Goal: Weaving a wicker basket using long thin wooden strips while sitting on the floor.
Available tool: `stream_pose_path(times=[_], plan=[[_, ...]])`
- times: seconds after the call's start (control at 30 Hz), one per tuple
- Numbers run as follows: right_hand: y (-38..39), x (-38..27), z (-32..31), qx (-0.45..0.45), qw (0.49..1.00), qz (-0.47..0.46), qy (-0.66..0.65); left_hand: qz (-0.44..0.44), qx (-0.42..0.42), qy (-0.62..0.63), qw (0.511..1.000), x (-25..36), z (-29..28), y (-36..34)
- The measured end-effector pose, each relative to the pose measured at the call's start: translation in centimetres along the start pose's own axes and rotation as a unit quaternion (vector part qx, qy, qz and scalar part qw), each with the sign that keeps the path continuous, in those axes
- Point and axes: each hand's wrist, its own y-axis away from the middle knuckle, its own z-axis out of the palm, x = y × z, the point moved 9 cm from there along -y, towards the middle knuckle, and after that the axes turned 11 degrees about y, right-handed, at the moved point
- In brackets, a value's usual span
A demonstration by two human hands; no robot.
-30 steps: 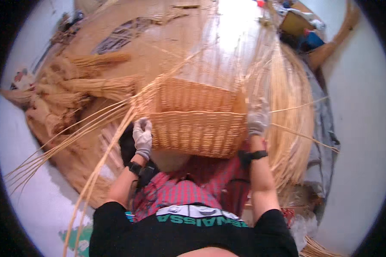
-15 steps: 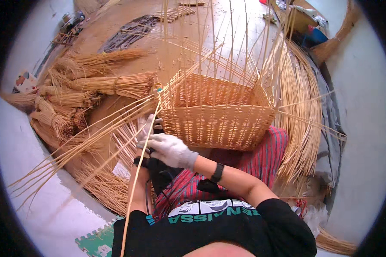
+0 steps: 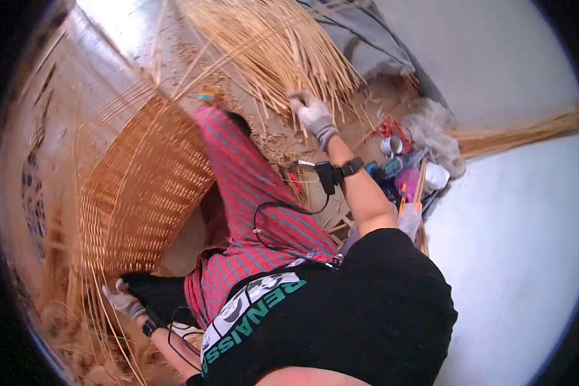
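Observation:
The woven wicker basket point(image 3: 145, 193) stands tilted at the left, beyond my knees, with upright rods rising from its rim. Beside its lower corner is my left hand point(image 3: 125, 302), in a pale glove, with thumb and fingers apart. A thin willow rod point(image 3: 119, 338) runs past its fingertips. Stretched out to the far right, my gloved right hand point(image 3: 315, 117) is at the near ends of a spread of peeled willow rods point(image 3: 270, 48). Its fingers are bent together there, and whatever lies between them is too small to make out.
Red striped cloth point(image 3: 257, 186) covers my legs. To the right lie a roll of tape point(image 3: 391, 147), clear plastic point(image 3: 431, 132) and an orange-handled tool point(image 3: 403, 198). More rods point(image 3: 521, 136) lie along the wall; blurred bundles point(image 3: 51, 315) are at lower left.
My view has swung to the right, so the basket now appears at the left. My right hand has left the rod beside the basket and reached out to the loose rods. The left hand stays by the basket.

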Motion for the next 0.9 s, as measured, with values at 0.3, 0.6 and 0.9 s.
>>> stream_pose_path(times=[0.3, 0.6, 0.9], plan=[[19.1, 32.3, 14.9, -0.285, 0.916, 0.180, 0.218, -0.103, 0.049, 0.097, 0.989, -1.0, -1.7, -3.9], [20.5, 26.1, 21.2, -0.246, 0.909, 0.120, 0.313, -0.195, -0.006, 0.041, 0.980, -1.5, -1.6, -3.0], [21.6, 27.8, 23.9, -0.467, 0.815, 0.142, 0.314, 0.156, 0.067, -0.336, 0.926, 8.7, 0.3, 5.2]])
